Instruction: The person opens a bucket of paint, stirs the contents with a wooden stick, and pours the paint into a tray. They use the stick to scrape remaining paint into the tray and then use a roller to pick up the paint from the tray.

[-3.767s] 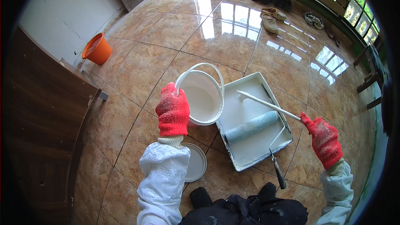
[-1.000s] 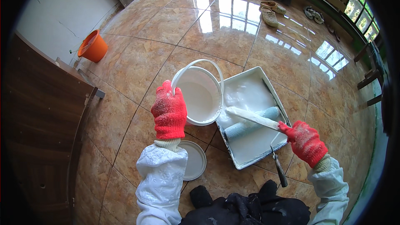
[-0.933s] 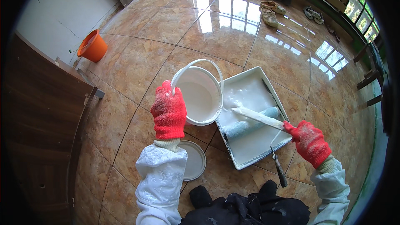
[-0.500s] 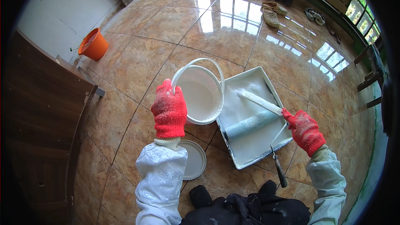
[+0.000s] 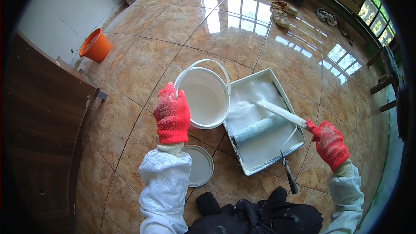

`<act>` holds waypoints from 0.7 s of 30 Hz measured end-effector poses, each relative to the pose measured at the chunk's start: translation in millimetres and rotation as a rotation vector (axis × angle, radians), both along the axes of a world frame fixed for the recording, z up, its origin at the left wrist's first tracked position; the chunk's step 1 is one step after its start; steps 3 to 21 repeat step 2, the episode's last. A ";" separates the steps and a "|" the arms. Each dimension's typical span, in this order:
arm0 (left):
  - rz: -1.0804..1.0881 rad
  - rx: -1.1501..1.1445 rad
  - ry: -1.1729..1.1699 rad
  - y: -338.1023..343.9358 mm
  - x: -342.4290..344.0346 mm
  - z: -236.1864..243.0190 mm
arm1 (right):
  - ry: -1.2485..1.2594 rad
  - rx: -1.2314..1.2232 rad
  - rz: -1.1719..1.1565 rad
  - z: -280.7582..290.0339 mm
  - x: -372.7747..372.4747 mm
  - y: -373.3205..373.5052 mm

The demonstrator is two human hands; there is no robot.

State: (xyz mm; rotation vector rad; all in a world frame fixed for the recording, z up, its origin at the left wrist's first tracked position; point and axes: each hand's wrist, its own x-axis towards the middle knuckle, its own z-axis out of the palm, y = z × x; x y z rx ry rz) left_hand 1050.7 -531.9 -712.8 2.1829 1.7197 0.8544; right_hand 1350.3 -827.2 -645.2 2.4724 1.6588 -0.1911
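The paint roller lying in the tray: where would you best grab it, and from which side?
Take the roller by its dark handle, which juts over the tray's near rim onto the floor. Come from the near right: that end looks dry, while the sleeve lies in white paint.

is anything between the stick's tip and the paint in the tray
Nothing visible. The right hand holds the paint-coated stick with its tip over the white paint in the tray. The roller lies lower in the tray, beside the stick's path, not under the tip.
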 end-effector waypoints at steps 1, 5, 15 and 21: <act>-0.003 0.043 0.023 0.0 -1.6 -0.1 | -0.002 -0.014 -0.020 -5.8 4.8 2.9; 0.020 -0.031 0.032 -1.2 -1.9 1.0 | -0.010 -0.030 -0.027 -10.2 8.3 7.0; 0.020 -0.031 0.032 -1.2 -1.9 1.0 | -0.010 -0.030 -0.027 -10.2 8.3 7.0; 0.020 -0.031 0.032 -1.2 -1.9 1.0 | -0.010 -0.030 -0.027 -10.2 8.3 7.0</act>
